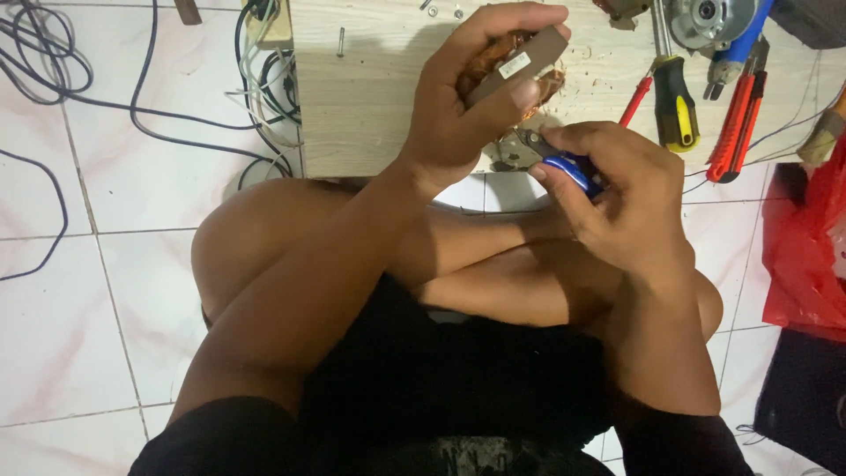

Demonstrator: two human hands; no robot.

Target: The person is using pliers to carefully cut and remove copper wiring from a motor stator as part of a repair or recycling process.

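My left hand (467, 101) grips a motor stator (520, 66) with copper windings and a grey metal side, held over the near edge of a wooden board (370, 97). My right hand (608, 194) is closed around blue-handled cutting pliers (564, 166). The pliers' metal jaws (529, 141) point left and touch the underside of the stator. Most of the copper coil is hidden behind my left fingers.
On the board lie a yellow-black screwdriver (674, 101), a red screwdriver (636, 99), red-handled pliers (736, 123), a round metal motor part (705, 19) and small screws (341, 40). Black cables (132, 106) trail over the white tiled floor at left. A red plastic bag (806, 247) sits at right.
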